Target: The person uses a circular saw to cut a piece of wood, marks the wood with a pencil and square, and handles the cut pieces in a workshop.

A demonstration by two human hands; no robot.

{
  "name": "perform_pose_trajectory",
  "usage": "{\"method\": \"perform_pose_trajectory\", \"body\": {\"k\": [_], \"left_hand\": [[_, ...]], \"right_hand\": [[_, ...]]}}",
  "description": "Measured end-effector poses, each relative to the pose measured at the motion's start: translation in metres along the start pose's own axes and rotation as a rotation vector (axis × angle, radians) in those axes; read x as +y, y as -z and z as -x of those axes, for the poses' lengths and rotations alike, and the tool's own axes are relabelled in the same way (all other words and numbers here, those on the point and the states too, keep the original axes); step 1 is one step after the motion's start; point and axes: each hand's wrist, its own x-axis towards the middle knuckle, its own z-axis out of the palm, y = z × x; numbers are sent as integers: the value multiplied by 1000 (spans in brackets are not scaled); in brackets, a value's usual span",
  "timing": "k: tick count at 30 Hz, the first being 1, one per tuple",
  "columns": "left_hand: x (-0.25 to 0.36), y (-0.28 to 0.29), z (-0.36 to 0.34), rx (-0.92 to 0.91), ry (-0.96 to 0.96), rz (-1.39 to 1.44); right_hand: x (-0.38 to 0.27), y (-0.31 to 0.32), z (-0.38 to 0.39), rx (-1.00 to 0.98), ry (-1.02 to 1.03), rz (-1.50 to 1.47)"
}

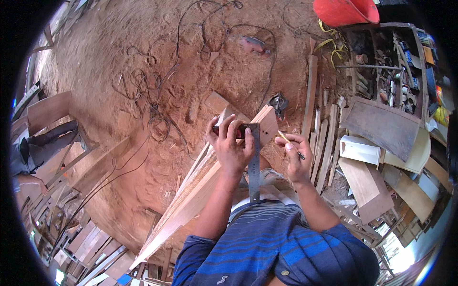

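My left hand [233, 148] is closed on the dark handle of a try square, fingers curled over it, pressing it against the near-side top of a long pale wooden board [188, 204] that runs diagonally toward the lower left. The metal blade [254, 176] of the square points down toward my body, across the board's edge. My right hand [296, 158] holds a slim yellow pencil [284, 137] just right of the square, its tip near the board's end, where dark spots show on the wood [266, 126]. I cannot tell whether the pencil touches the wood.
Tangled cables [148, 83], a red-grey power tool [255, 45] and a circular saw [278, 105] lie on the dirt floor. A red bucket [346, 10], tool shelf [389, 71] and loose planks [358, 186] are at right. Another person's hand [37, 183] shows at far left among boards.
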Motion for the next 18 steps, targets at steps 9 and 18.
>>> {"method": "perform_pose_trajectory", "body": {"k": [9, 18], "left_hand": [[-4, -1, 2, -23, -1, -1], [-1, 1, -1, -5, -21, -5]], "right_hand": [[-5, -22, -4, -67, -21, 83], [7, -27, -16, 32, 49, 139]]}}
